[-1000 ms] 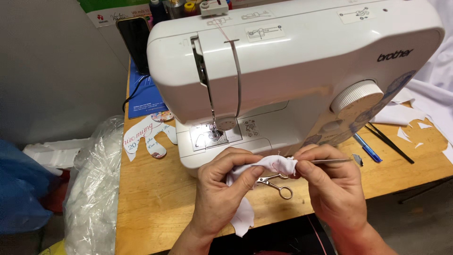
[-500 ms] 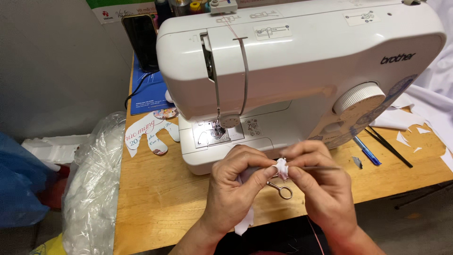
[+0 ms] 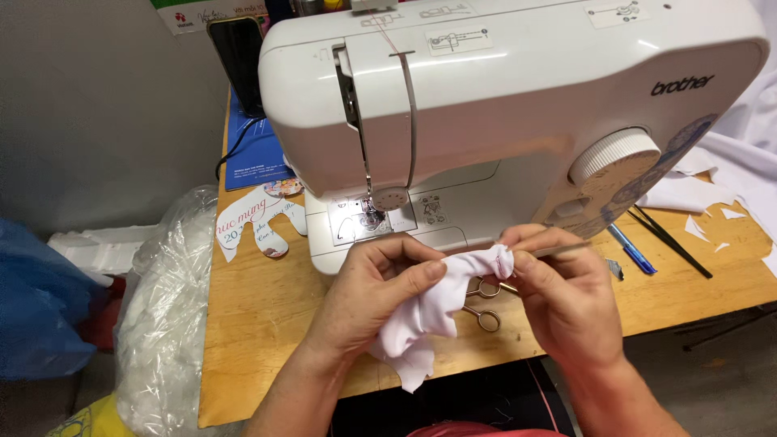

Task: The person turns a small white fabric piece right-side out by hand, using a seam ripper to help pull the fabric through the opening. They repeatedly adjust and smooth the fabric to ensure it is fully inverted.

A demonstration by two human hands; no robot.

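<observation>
I see pale pink-white cloth [image 3: 425,311] between my hands, a white sewing machine [image 3: 518,105] beyond them, a blue pen [image 3: 631,249] off my right hand [image 3: 566,299], and a light wooden table [image 3: 251,324] beneath.

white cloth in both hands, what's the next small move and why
Probably push the thin metal tool in the right hand further into the white cloth: its tip meets the bunched end, which the left hand pinches steady.
</observation>
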